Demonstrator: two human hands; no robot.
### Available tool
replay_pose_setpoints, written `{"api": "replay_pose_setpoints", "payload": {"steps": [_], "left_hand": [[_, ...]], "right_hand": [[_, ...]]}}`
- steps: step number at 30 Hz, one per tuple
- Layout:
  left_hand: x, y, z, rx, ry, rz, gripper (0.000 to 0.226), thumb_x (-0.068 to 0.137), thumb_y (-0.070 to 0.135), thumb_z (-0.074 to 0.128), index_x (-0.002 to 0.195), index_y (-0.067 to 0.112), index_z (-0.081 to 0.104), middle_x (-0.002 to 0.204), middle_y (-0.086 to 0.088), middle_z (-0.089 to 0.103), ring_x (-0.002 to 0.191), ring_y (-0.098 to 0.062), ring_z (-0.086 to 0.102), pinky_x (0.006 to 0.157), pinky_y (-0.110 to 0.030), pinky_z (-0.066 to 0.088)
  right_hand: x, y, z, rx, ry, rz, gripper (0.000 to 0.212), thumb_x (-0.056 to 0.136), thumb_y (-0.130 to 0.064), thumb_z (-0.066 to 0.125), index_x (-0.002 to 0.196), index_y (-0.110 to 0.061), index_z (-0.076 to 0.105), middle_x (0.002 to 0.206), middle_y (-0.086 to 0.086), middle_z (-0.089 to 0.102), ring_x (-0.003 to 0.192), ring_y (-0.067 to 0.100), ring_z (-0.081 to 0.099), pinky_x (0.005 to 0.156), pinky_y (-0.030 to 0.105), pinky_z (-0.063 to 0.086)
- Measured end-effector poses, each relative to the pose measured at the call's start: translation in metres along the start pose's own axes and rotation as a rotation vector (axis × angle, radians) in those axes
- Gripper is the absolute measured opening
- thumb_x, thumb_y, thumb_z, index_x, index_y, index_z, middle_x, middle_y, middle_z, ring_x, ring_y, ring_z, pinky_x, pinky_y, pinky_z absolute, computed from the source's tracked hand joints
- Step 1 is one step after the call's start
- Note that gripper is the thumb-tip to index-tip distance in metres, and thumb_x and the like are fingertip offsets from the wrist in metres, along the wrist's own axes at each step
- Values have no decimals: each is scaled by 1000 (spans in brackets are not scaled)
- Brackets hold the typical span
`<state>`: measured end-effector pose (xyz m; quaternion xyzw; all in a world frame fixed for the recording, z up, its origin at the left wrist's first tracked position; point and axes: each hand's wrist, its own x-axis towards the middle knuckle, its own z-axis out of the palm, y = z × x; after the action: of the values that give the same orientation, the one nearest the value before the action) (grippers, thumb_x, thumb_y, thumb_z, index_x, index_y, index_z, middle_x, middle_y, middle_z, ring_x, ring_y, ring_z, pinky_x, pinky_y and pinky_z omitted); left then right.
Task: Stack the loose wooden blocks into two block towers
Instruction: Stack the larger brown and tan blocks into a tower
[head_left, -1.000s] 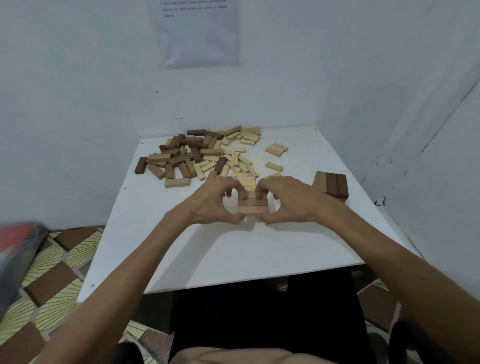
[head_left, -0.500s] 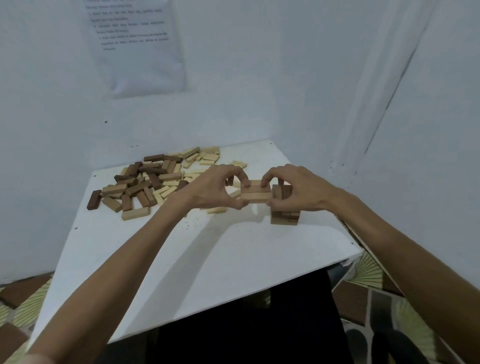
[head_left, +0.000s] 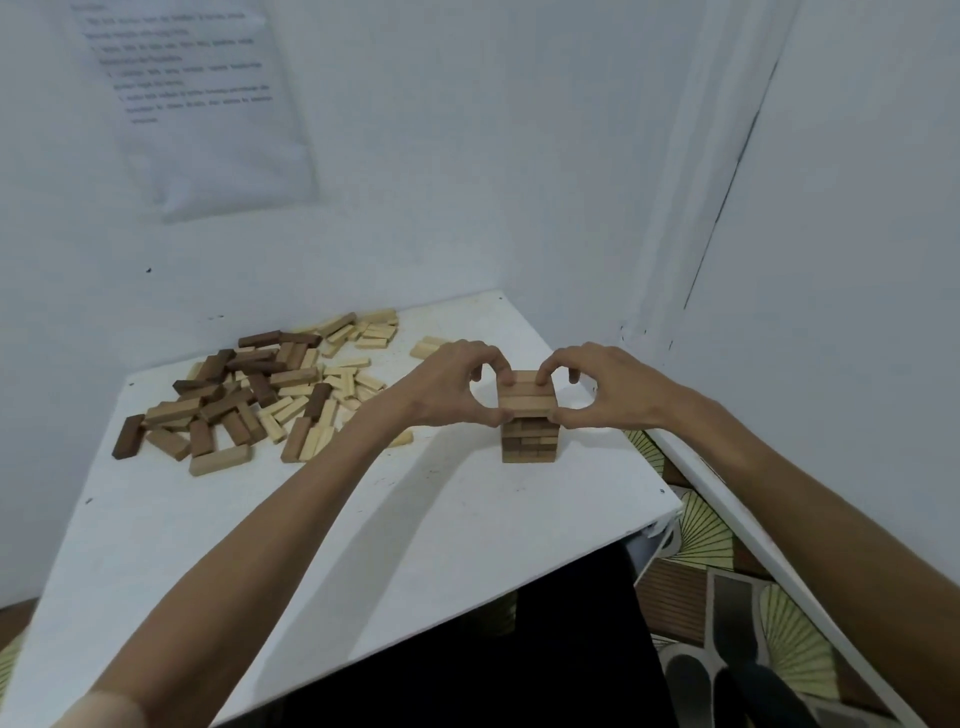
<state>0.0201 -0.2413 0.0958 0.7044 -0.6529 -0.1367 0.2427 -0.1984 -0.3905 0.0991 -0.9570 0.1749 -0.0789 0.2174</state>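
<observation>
A short block tower (head_left: 529, 441) of dark and tan layers stands near the right edge of the white table (head_left: 363, 545). Directly over it sits a layer of tan blocks (head_left: 527, 397), pinched from both sides. My left hand (head_left: 457, 384) grips its left end with thumb below and fingers on top. My right hand (head_left: 602, 387) grips the right end the same way. Whether the layer touches the tower I cannot tell. A pile of loose blocks (head_left: 260, 395), dark brown and pale, lies at the far left of the table.
White walls close in behind and to the right of the table. A printed paper sheet (head_left: 197, 104) hangs on the back wall. Patterned floor (head_left: 727, 597) shows past the table's right edge. Stray pale blocks (head_left: 431, 345) lie behind my left hand.
Both hands have carried the tan layer from the table's middle to the right, and it now sits over the dark tower. The view has turned right.
</observation>
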Motion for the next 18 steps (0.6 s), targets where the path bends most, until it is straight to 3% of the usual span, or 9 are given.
{"api": "replay_pose_setpoints", "payload": {"steps": [3,8,15,18], "left_hand": [[1,0,2,2,-6,0,40,75,37,89,107,27,68,88,16,54,89,-9,50,79,-27,42],[0,-1,6,4,-7,0,39,75,40,89,106,28,68,90,15,56,90,-12,51,81,-30,44],[1,-4,7,-12,-2,-5,40,75,41,89,106,28,68,92,15,57,89,-8,50,78,-28,42],[2,-4,8,-18,1,2,40,75,42,89,106,28,68,94,13,58,89,-10,50,78,-30,43]], "right_hand": [[0,1,0,11,-10,13,41,87,-40,80,124,-37,62,97,-35,48,99,-17,44,75,16,34],[0,3,2,2,-27,15,41,87,-41,79,124,-39,61,99,-34,48,101,-11,46,76,16,35],[0,1,1,-7,-39,27,41,89,-38,78,126,-37,60,98,-34,46,97,-20,43,73,10,31],[0,2,0,-15,-32,30,43,88,-38,78,127,-37,60,99,-34,46,97,-16,45,73,11,32]]}}
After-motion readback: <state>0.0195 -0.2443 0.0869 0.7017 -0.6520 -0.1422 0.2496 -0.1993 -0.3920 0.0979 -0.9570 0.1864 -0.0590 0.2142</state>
